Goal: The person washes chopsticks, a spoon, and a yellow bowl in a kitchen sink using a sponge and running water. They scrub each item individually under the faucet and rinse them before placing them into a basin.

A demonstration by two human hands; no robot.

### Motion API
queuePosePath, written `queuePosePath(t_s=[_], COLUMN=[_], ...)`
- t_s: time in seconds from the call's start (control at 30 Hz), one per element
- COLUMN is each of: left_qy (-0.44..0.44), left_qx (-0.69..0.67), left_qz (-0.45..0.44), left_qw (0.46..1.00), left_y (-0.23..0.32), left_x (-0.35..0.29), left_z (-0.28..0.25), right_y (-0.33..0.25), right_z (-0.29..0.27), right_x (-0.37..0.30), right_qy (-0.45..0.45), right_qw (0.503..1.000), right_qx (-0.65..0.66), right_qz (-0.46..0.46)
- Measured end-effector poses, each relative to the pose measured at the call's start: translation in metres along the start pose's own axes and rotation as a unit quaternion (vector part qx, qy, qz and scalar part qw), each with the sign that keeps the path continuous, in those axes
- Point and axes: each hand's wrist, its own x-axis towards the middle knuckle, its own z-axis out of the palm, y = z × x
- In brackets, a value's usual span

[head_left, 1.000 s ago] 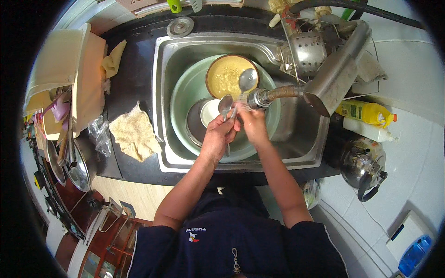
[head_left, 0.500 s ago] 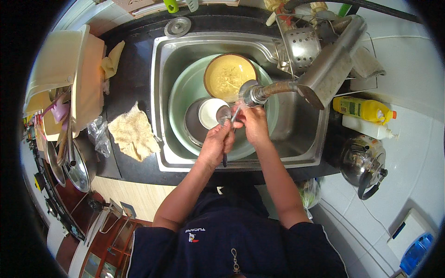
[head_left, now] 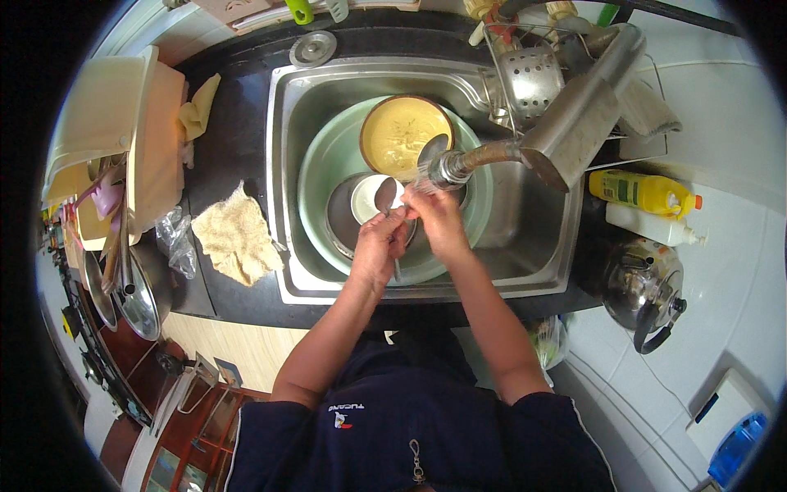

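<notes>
A metal spoon is gripped in my left hand, its handle sticking out below the fist. My right hand has its fingers pinched together beside the spoon, meeting the left fingertips; what lies in that pinch is hidden. Water runs from the faucet head just above my right fingers. Underneath, a pale green basin stands in the sink and holds a yellow bowl with cloudy water, a small white bowl and a dark round pan. A rounded metal piece shows beside the faucet head.
The steel sink surrounds the basin. A beige cloth lies on the left counter, near a cream storage box. To the right are a yellow bottle, a kettle and a wire rack with a perforated steel holder.
The spoon's bowl has turned and shows darker above the white bowl. A black handle end below my left hand is replaced by a silver one. My right hand shifted slightly left.
</notes>
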Motion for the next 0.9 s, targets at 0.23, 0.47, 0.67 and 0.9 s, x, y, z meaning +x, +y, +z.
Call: queuePosePath(t_s=[0.23,0.47,0.67,0.9], left_qy=[0.001,0.035,0.034,0.05], left_qx=[0.009,0.089,0.101,0.113], left_qz=[0.082,0.108,0.122,0.098], left_qw=[0.997,0.99,0.987,0.987], left_y=[-0.008,-0.014,-0.008,-0.02], left_x=[0.006,-0.009,-0.008,-0.012], left_z=[0.001,0.017,0.019,0.016], right_y=[-0.01,0.001,0.008,0.019], right_z=[-0.006,-0.003,0.003,-0.018], right_x=[0.0,0.009,0.006,0.023], right_qy=[-0.076,0.039,0.076,0.077], right_qw=[0.983,0.964,0.956,0.97], right_qx=[-0.159,-0.258,-0.278,-0.218], right_qz=[-0.05,-0.047,-0.063,-0.081])
